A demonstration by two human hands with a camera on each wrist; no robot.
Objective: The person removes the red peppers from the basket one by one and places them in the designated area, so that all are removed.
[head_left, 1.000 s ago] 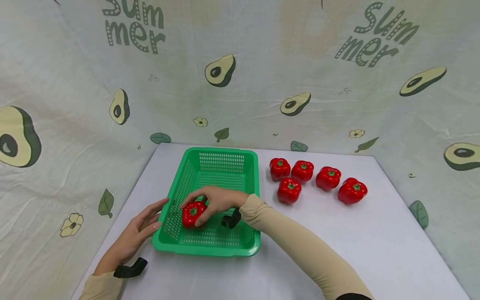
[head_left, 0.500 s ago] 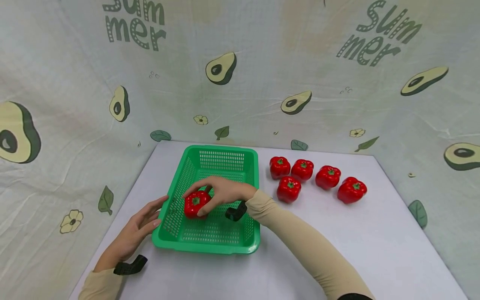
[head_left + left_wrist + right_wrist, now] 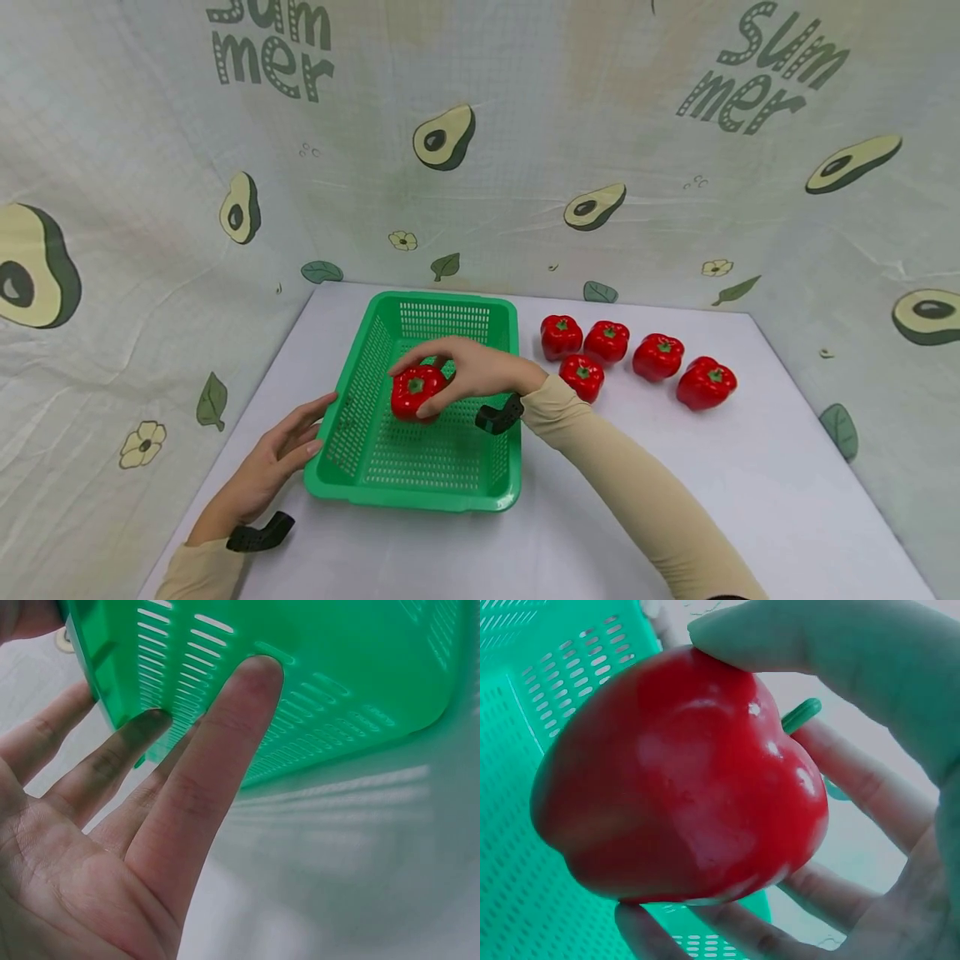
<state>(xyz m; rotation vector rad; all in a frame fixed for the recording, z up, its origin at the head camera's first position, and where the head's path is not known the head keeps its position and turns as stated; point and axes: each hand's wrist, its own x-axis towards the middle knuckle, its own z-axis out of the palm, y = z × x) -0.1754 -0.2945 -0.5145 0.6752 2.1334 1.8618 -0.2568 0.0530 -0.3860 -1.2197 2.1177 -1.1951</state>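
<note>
My right hand (image 3: 480, 368) holds a red bell pepper (image 3: 409, 395) with a green stem over the green basket (image 3: 412, 498). In the right wrist view the thumb lies on one side of the pepper (image 3: 682, 780) and the fingers curl around the other, with the basket's slotted wall behind. My left hand (image 3: 272, 462) is at the basket's left side. The left wrist view shows its fingers extended, their tips against the outside of the slotted wall (image 3: 315, 645).
Several more red bell peppers stand on the white table (image 3: 637, 492) right of the basket. One pepper (image 3: 581, 379) lies nearest the right forearm, another (image 3: 706, 383) farthest right. A printed cloth (image 3: 510, 167) with avocados hangs behind the table and along both sides.
My right hand has lifted the bell pepper from the front left of the basket, moving it back and to the right. The left hand and the basket have stayed in place.
</note>
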